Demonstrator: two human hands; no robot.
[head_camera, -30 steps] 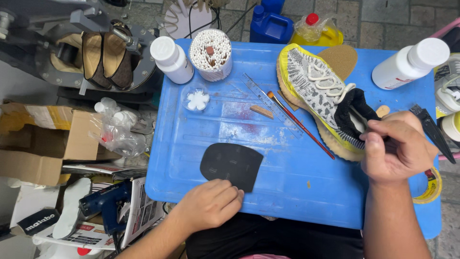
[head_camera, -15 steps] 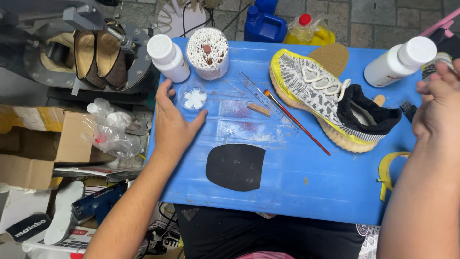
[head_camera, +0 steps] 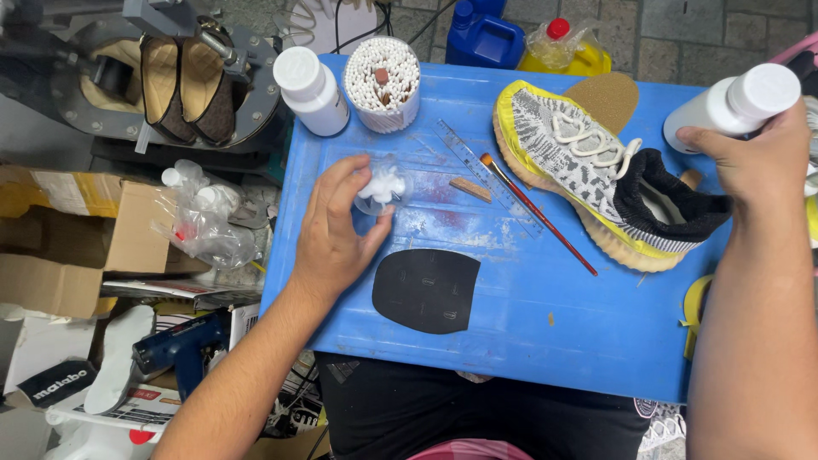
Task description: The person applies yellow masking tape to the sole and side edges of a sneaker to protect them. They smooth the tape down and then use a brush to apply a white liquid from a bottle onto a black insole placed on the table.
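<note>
Pinching clear cup (head_camera: 381, 189), white clump inside; left hand (head_camera: 336, 230).

Blue plastic table (head_camera: 545, 341) fills the centre of the frame, scuffed and smeared whitish, only faintly glossy. At centre left the left hand (head_camera: 336, 234) pinches a small clear plastic dish (head_camera: 382, 187) with white fluffy cotton inside. Below it lies a black rubber sole piece (head_camera: 426, 290), matt and finely textured. Upper right, the right hand (head_camera: 754, 158) grips a smooth white plastic bottle (head_camera: 733, 104) (slight sheen on the cap). Between them, a knit cloth sneaker (head_camera: 596, 179), grey-white weave, yellowish rubbery sole, soft black collar. Far left: dull brown cardboard box (head_camera: 77, 230), crinkled glossy plastic bag (head_camera: 204, 221).
</note>
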